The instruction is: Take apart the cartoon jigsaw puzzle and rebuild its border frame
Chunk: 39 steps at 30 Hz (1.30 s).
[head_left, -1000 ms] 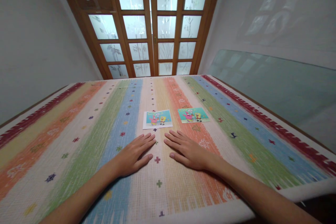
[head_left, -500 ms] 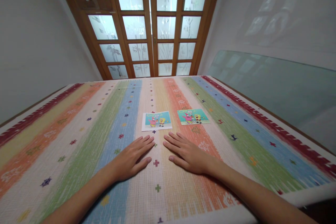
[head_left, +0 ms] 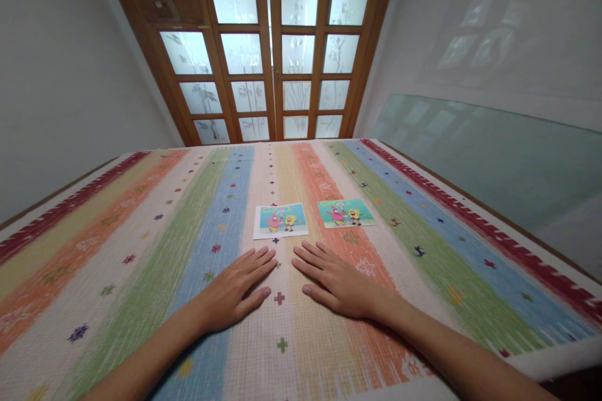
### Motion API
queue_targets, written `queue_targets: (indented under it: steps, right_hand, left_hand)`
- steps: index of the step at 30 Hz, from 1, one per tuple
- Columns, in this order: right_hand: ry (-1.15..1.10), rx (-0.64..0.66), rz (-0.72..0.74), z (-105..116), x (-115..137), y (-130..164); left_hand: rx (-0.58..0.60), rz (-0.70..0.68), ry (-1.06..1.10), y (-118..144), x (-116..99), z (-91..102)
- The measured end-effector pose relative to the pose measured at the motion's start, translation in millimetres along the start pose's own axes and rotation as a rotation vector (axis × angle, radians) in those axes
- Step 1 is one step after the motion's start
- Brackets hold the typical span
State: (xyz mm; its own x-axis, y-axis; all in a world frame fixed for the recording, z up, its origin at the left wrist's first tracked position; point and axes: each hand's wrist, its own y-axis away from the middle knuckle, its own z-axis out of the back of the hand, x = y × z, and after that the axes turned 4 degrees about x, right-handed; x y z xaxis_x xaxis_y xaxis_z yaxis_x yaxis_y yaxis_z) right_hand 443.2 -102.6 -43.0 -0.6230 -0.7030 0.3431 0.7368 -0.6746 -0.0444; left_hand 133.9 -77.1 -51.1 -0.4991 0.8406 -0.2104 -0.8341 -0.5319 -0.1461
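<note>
My left hand (head_left: 236,291) lies flat on the striped cloth (head_left: 282,319), fingers stretched out and holding nothing. My right hand (head_left: 333,282) rests palm down beside it, also with its fingers extended. Just beyond my left fingertips is a cartoon picture card (head_left: 280,221) with a white border, its near edge close to the fingers but apart from them. A second cartoon card (head_left: 347,213), with a similar scene and little border, lies to the right, beyond my right hand. Both cards lie face up on the cloth.
Wooden doors with frosted glass panes (head_left: 235,53) stand past the far edge of the cloth-covered surface. A pale greenish panel (head_left: 470,150) leans along the right wall. A plain wall (head_left: 56,75) rises on the left.
The whole view has shifted slightly, so things appear a little lower. My hands and both cards keep their places on the cloth.
</note>
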Motion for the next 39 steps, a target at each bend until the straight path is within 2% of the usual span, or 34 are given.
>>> queue_targets:
  steps: [24, 39]
  right_hand:
    - [0.002, 0.004, 0.001, 5.1, 1.5, 0.6]
    - [0.01, -0.009, 0.011, 0.7, -0.8, 1.0]
  left_hand:
    - [0.047, 0.034, 0.022, 0.6, -1.5, 1.1]
    - [0.025, 0.022, 0.018, 1.1, -1.8, 1.6]
